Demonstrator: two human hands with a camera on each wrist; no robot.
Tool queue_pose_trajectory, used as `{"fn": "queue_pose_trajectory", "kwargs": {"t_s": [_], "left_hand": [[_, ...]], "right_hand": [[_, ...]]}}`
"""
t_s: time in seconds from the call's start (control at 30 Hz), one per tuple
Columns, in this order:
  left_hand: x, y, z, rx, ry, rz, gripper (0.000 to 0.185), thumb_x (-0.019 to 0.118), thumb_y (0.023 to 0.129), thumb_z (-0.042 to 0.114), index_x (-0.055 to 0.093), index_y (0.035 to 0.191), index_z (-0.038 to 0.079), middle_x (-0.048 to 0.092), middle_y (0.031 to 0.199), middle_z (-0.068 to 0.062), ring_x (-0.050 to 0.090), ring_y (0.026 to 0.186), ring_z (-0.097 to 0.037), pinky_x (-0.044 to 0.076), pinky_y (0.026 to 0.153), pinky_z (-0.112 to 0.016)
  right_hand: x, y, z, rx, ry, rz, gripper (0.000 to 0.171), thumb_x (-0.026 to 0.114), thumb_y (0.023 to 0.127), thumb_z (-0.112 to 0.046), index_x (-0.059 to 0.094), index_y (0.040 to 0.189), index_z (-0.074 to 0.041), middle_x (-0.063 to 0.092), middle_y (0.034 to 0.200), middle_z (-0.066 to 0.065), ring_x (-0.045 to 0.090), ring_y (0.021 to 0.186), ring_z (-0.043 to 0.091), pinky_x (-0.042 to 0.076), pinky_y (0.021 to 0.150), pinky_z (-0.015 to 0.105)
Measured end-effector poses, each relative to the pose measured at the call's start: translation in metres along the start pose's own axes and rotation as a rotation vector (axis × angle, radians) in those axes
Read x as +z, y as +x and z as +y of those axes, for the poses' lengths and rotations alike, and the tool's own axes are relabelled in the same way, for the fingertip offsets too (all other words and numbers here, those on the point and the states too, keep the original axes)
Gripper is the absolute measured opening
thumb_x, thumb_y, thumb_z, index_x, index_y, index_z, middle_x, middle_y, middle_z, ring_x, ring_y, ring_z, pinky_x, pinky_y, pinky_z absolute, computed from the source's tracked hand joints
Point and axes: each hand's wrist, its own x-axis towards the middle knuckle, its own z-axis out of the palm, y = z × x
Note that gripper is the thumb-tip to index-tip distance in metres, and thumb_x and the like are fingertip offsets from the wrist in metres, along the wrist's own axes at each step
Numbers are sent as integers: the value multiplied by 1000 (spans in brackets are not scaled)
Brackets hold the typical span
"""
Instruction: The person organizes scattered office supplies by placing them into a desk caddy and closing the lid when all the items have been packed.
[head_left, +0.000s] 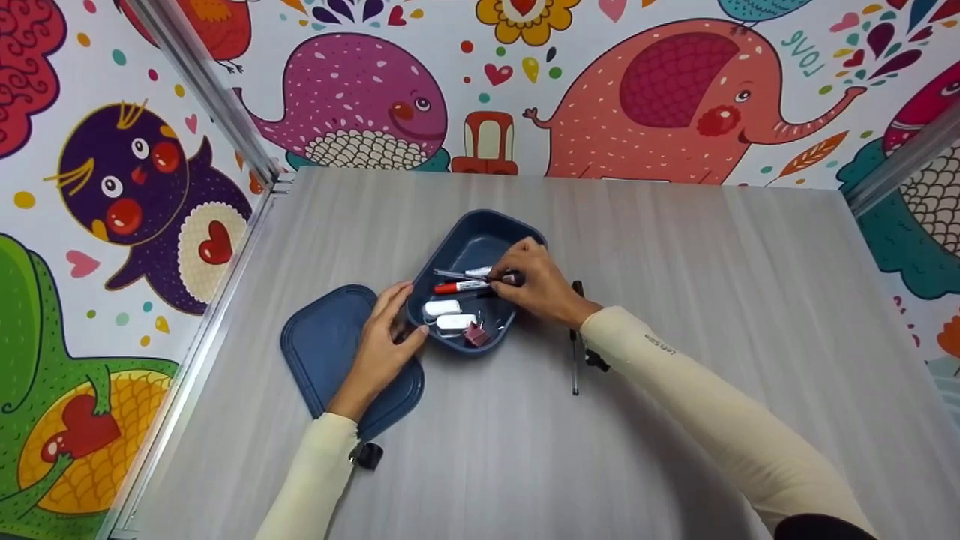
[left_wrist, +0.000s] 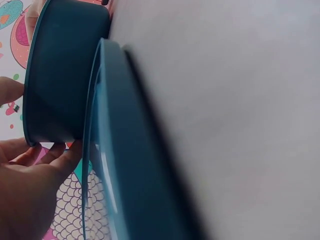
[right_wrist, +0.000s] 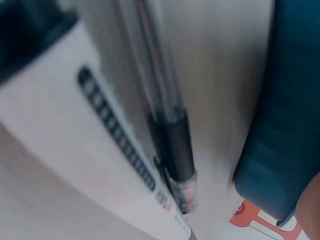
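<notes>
A dark blue box (head_left: 480, 217) stands lidless on the table, holding a red-capped marker (head_left: 454, 286), two white oblong pieces (head_left: 441, 308) and a small pink piece (head_left: 475, 334). At its left corner my left hand (head_left: 379, 349) holds the box, thumb at the rim and fingers against the wall; the left wrist view shows the fingertips (left_wrist: 60, 157) on that wall. My right hand (head_left: 536, 281) reaches over the right rim and pinches a slim pen (head_left: 469, 276) inside, its dark end showing by the fingers. The fingers partly hide other pens beneath.
The blue lid (head_left: 330, 322) lies left of the box, under my left hand. A clear pen with a black grip (right_wrist: 172, 145) and a white marker (right_wrist: 100, 135) lie right of the box, beneath my right wrist. Printed cartoon walls (head_left: 360, 97) border the table's back and left.
</notes>
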Motion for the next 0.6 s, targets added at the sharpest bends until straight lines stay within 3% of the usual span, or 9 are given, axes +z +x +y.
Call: {"fn": "queue_pose_trajectory", "kwargs": {"t_s": [0.3, 0.6], "left_hand": [[1, 0, 0, 14, -18, -3, 70, 78, 98, 2, 50, 162, -3, 42, 171, -17, 41, 156, -37, 42, 120, -61], [-1, 0, 1, 3, 10, -1, 72, 78, 98, 3, 49, 163, -2, 41, 171, -16, 42, 155, -39, 43, 118, -62]], "right_hand": [[-4, 4, 4, -12, -89, -23, 15, 85, 96, -12, 85, 111, -7, 79, 107, 6, 52, 112, 28, 37, 101, 48], [-8, 1, 4, -30, -42, 56, 17, 81, 98, -7, 83, 114, -1, 75, 107, 11, 52, 113, 31, 39, 102, 49]]}}
